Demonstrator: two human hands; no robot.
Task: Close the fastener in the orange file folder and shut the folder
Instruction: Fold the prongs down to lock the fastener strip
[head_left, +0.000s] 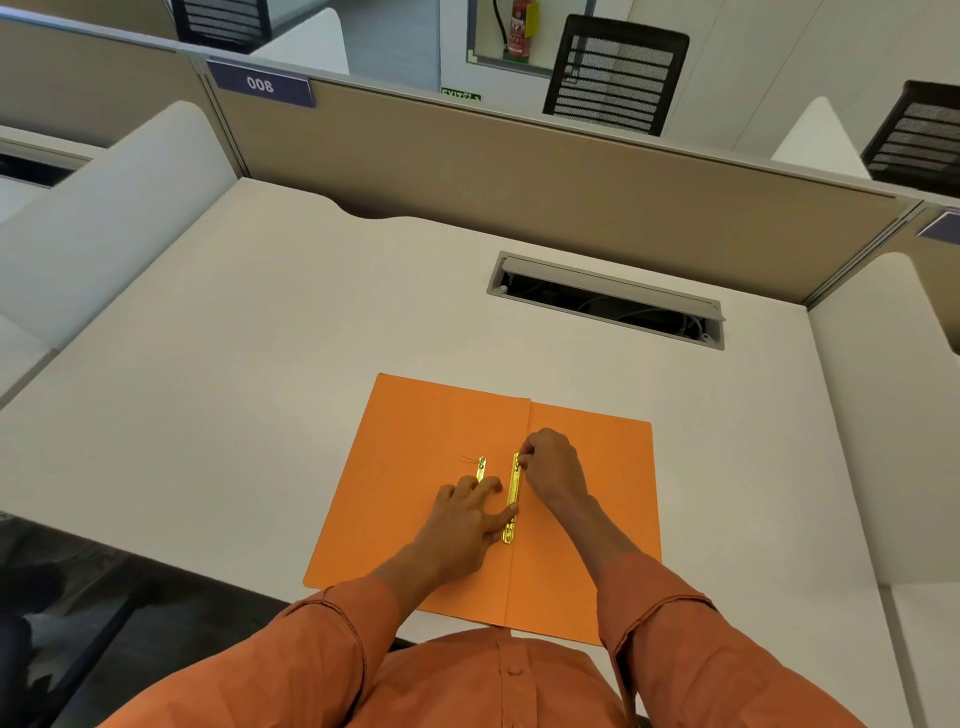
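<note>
The orange file folder lies open and flat on the white desk, near its front edge. A long gold fastener bar runs along the centre fold. A shorter gold strip lies to its left, partly hidden under my fingers. My left hand rests flat on the left leaf, its fingers spread and its thumb touching the bar's lower part. My right hand pinches the far end of the bar with its fingertips.
A cable slot with an open lid is set into the desk behind the folder. A tan partition closes off the back, and white side panels stand left and right. Black mesh chairs are beyond the partition.
</note>
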